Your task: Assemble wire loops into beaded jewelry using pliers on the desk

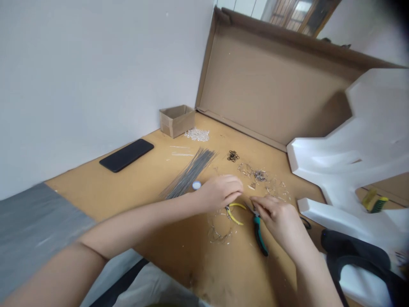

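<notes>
My left hand [223, 192] is closed in a pinch above the middle of the table; what sits between its fingertips is too small to make out. Facing it, my right hand [272, 212] also pinches with thumb and forefinger, its hold likewise unclear. Yellow-handled pliers [237, 215] lie just under my left hand, which hides part of them. Beside my right hand rest pliers with green and black handles [260, 236]. A ring of bent wire pieces [220, 232] lies nearer me. Beyond my left forearm is a bundle of straight grey wires [193, 172], with a small round blue-and-white disc [196, 185] next to it.
Black rings [233, 156], a pile of small metal pieces [260, 175] and clear beads [198, 135] lie farther back. A small cardboard box [177, 121] and a black phone-like slab [127, 155] stand left. A large cardboard panel [271, 81] and white foam [338, 170] border the table.
</notes>
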A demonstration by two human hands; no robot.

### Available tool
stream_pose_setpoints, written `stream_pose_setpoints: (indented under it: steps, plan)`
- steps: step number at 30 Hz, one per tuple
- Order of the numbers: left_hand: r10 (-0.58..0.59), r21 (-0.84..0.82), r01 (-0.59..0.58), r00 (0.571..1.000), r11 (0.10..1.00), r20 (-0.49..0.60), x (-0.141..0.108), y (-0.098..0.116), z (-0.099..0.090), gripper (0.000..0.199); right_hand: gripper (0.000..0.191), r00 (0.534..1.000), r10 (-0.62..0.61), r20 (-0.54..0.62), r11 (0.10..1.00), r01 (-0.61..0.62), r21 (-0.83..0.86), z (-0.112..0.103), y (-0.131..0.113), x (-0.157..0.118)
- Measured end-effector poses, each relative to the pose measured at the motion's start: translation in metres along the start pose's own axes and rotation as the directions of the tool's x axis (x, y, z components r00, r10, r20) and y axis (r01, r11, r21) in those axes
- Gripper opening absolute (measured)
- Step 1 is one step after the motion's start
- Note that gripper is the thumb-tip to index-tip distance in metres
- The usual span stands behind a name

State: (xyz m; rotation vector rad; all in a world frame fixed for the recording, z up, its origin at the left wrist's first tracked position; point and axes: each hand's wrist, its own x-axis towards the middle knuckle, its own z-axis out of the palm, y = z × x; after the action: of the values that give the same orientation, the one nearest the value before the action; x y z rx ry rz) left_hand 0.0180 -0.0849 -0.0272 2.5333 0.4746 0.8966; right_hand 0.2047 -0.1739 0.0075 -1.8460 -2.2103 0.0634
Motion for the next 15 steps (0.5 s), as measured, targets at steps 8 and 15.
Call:
stream_pose_setpoints:
  steps: [8,15]
  plan:
    - [-0.116,0.370,0.031,0.971,0.929,0.211,0.039,0.014,-0.001,0.030,0.022,0.993,0.063,-0.105,0.917,-0.099,-0.386,0.002,-0.004,0.009]
    - [-0.085,0.374,-0.028,0.956,0.927,0.282,0.040,0.013,0.018,0.021,0.021,0.991,0.107,-0.074,0.947,-0.125,-0.295,0.018,0.000,0.012]
